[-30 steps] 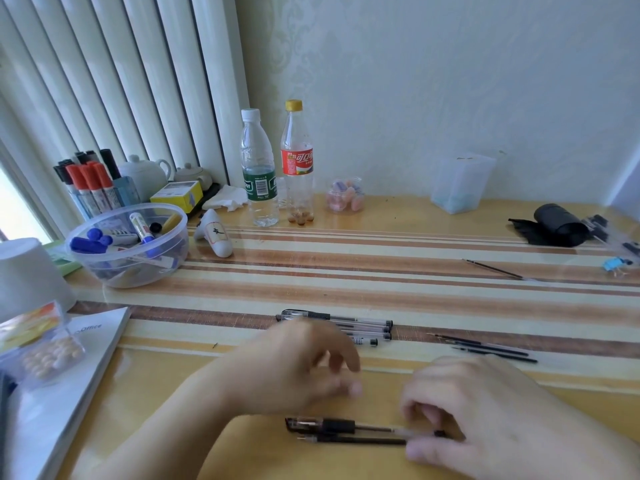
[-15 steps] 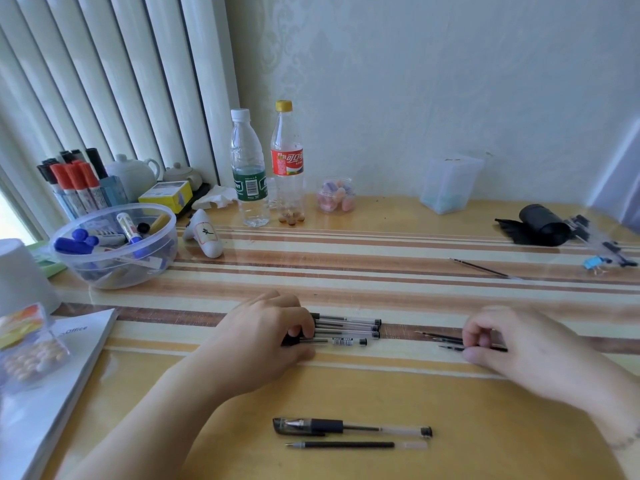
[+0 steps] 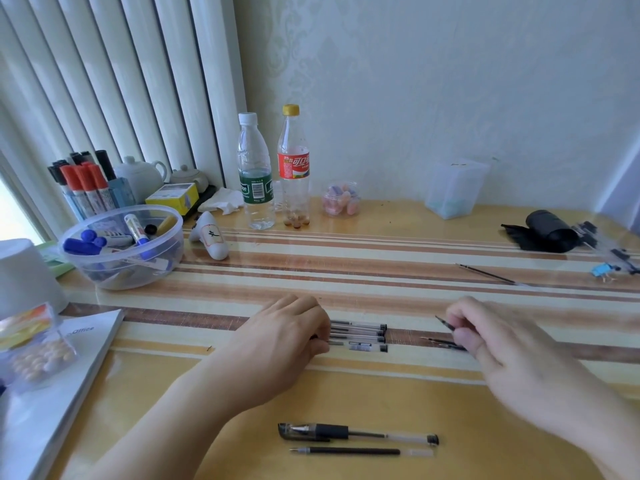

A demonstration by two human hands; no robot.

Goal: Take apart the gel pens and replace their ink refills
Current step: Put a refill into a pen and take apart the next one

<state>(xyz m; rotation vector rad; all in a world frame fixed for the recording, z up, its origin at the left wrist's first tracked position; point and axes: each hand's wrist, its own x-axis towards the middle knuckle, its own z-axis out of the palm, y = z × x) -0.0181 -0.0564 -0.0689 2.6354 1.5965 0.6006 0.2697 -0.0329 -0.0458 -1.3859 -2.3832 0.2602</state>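
Observation:
Several clear gel pens (image 3: pixel 360 336) lie side by side at mid table. My left hand (image 3: pixel 282 341) rests on their left ends, its fingers curled around the nearest pen. To the right, my right hand (image 3: pixel 491 337) pinches one thin black refill (image 3: pixel 445 322), whose tip is lifted off the table. Two more refills (image 3: pixel 440 342) lie under that hand. Near the front edge sits a capped gel pen (image 3: pixel 356 433) with a loose refill (image 3: pixel 360 452) just below it. Another refill (image 3: pixel 490 274) lies alone farther back on the right.
At the left stand a clear bowl of markers (image 3: pixel 121 251), a marker holder (image 3: pixel 86 188), a white cup (image 3: pixel 24 275), a booklet (image 3: pixel 52 386) and a bead bag. Two bottles (image 3: pixel 273 171), a small jar (image 3: pixel 341 199) and a clear box (image 3: pixel 453 188) line the wall. A black roll (image 3: pixel 547 233) lies at right.
Both hands left the front pen and refill and reached back: the left onto the row of pens, the right onto the refills, where it has now lifted one.

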